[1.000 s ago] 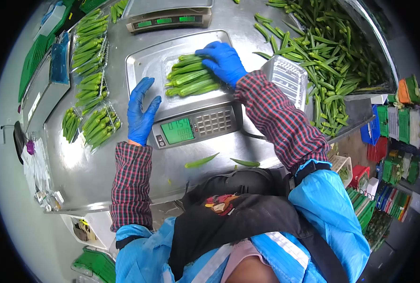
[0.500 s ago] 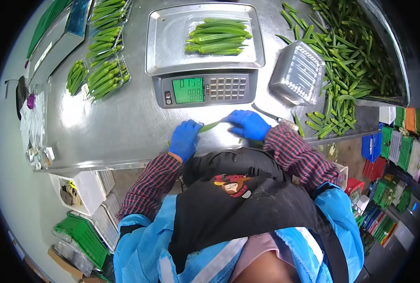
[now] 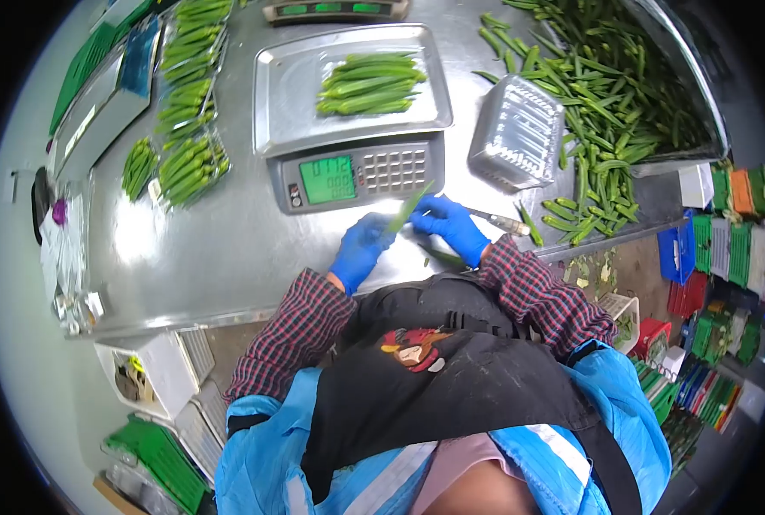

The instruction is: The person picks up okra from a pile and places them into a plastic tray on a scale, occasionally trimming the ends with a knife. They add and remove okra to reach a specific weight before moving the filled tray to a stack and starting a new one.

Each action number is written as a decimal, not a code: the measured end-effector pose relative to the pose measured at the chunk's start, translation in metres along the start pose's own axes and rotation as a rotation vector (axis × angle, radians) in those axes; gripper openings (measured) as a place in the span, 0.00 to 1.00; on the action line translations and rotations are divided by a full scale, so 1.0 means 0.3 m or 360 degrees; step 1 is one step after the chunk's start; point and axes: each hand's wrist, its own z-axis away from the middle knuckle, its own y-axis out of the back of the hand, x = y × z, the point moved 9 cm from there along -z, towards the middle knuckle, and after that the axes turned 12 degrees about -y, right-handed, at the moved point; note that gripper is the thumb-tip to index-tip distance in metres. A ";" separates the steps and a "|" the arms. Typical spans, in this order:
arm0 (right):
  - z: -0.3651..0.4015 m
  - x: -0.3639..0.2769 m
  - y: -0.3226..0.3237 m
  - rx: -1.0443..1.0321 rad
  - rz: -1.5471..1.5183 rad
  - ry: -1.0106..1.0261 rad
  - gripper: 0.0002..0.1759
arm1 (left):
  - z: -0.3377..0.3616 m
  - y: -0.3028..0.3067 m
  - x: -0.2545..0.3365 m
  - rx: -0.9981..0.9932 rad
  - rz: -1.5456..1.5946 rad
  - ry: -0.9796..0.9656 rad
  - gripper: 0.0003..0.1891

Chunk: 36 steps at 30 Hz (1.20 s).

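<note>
My left hand [image 3: 364,247], in a blue glove, is closed around the lower end of a green okra pod [image 3: 410,209] that slants up to the right. My right hand [image 3: 453,228], gloved in blue too, sits beside the pod with its fingers curled; whether they pinch anything is hidden. Just beyond my hands is a digital scale [image 3: 365,178] with a lit green display. On its metal pan [image 3: 273,94], a clear tray holds a row of okra [image 3: 371,84]. Another pod [image 3: 441,255] lies below my right hand near the table edge.
Stacked clear plastic trays [image 3: 520,133] stand right of the scale. A slim tool with a handle [image 3: 504,223] lies by my right hand. Loose okra [image 3: 606,112] spills from a container at right. Packed okra trays [image 3: 195,167] line the left. Another scale [image 3: 335,9] sits behind.
The pod, stretched almost level between both hands before, now points upward from my left hand. My left hand has moved right, nearer my right hand. The view has shifted, showing the scale behind.
</note>
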 end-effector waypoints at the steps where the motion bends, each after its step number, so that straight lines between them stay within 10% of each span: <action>1: 0.011 -0.029 -0.003 0.0055 0.0034 0.0132 0.18 | -0.018 -0.024 0.024 -0.0008 0.0073 -0.0057 0.14; 19: 0.077 -0.201 0.213 0.0308 -0.0475 0.0489 0.32 | -0.286 -0.285 0.424 -0.0312 -0.0787 -0.0563 0.33; 26: 0.076 -0.152 0.404 0.0273 -0.0484 0.0373 0.25 | -0.380 -0.350 0.426 -0.0418 -0.0872 -0.0592 0.25; 36: 0.096 -0.265 0.497 0.0401 -0.0421 0.0280 0.19 | -0.587 0.229 0.779 0.0128 -0.1497 -0.1004 0.23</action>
